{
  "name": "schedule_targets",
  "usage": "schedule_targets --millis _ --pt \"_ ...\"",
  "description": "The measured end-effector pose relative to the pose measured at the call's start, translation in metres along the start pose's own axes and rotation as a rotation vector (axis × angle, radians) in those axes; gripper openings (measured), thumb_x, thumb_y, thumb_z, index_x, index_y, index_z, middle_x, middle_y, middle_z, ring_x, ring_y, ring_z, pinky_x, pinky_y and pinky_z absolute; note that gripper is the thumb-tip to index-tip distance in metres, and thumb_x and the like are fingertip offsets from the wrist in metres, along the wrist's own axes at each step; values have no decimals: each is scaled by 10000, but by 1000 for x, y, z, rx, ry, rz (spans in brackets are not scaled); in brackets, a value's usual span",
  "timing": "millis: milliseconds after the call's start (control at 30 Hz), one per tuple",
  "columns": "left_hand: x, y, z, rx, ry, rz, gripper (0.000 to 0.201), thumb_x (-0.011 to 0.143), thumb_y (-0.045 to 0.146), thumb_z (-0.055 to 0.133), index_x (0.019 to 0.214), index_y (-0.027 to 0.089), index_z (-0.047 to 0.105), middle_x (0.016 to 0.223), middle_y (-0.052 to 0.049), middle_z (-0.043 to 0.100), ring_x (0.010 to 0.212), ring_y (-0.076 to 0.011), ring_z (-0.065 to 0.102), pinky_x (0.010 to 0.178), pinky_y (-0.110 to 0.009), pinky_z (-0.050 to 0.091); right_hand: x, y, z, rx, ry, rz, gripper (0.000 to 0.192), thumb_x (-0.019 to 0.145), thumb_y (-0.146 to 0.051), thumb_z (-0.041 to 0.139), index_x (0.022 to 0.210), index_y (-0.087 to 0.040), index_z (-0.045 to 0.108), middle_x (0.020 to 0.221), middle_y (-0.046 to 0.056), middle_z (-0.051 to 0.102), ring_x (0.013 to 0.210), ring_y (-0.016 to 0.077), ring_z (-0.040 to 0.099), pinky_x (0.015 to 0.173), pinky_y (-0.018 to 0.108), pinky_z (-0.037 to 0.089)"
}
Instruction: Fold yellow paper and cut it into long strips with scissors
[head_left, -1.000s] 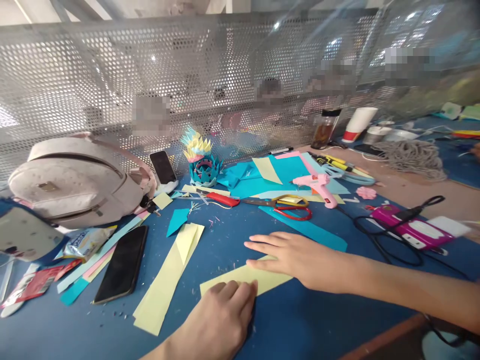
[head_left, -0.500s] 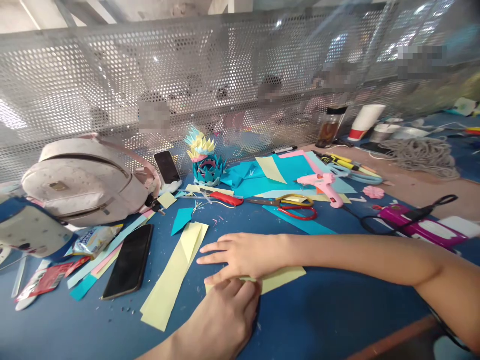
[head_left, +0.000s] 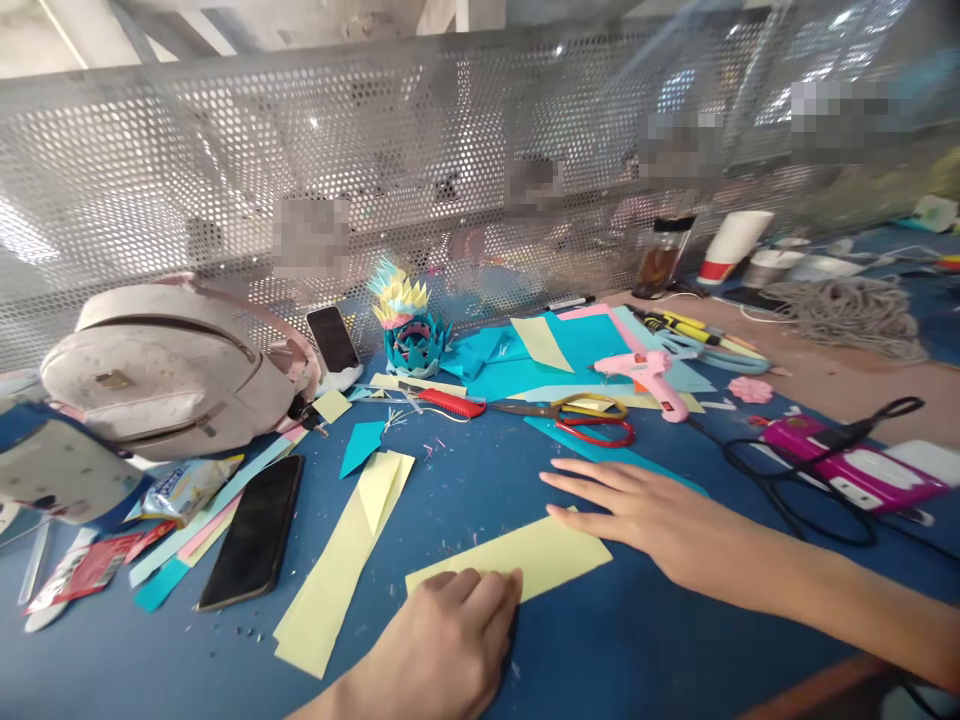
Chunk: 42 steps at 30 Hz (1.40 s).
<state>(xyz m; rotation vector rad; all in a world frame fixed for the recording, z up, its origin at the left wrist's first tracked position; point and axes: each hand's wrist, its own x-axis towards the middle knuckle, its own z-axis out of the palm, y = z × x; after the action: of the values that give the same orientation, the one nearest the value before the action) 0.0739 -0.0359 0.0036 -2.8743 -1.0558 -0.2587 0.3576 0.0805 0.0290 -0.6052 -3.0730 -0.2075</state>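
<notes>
A pale yellow paper strip [head_left: 547,558] lies slantwise on the blue table in front of me. My left hand [head_left: 457,635] is closed, its curled fingers gripping the near edge of the strip and covering part of it. Over the strip's right end, my right hand [head_left: 626,510] is open with its fingers stretched out and holds nothing; a fingertip is at the strip's upper corner. More yellow strips [head_left: 337,570] lie overlapped to the left, beside a small blue paper piece [head_left: 361,447].
Beyond my hands are scissors [head_left: 592,415], a red cutter [head_left: 452,403], a pink glue gun [head_left: 649,375], blue paper sheets [head_left: 585,340] and a folded-paper model [head_left: 412,335]. A phone [head_left: 255,530] and backpack [head_left: 165,365] sit left, a purple power strip [head_left: 847,465] right.
My right hand has slid right along the strip to its far end, uncovering the strip's middle. My left hand has stayed in place on the paper.
</notes>
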Motion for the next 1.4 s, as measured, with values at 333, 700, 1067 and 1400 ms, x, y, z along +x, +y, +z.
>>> schedule_targets --millis 333,700,1067,1400 --pt "3 0 -32 -71 -99 -199 493 946 315 578 1393 183 416 1148 -109 621 960 -274 634 796 -429 576 -1 2 -13 133 135 7 365 957 -212 497 1294 -197 638 1358 70 623 1312 259 505 1065 431 411" --pt "-14 -2 -10 -79 119 -230 307 1005 186 439 1288 153 554 1228 -120 688 1093 -257 658 874 -397 592 40 -20 -18 95 67 -172 366 851 -453 714 1044 -149 648 1023 69 671 910 221 587 765 349 415" --pt "-6 -24 -16 -170 273 -359 324 972 69 376 1096 187 651 972 -69 764 832 -193 728 712 -295 581 49 -10 -11 135 123 -90 272 849 -19 546 1021 -192 665 878 32 691 842 192 625 718 298 398" --pt "4 -48 -35 103 484 -268 291 995 130 442 1264 176 543 942 -77 713 863 -217 661 782 -358 514 60 -3 -24 -70 369 -4 212 913 -47 500 951 -168 670 882 47 656 819 184 575 673 296 363"
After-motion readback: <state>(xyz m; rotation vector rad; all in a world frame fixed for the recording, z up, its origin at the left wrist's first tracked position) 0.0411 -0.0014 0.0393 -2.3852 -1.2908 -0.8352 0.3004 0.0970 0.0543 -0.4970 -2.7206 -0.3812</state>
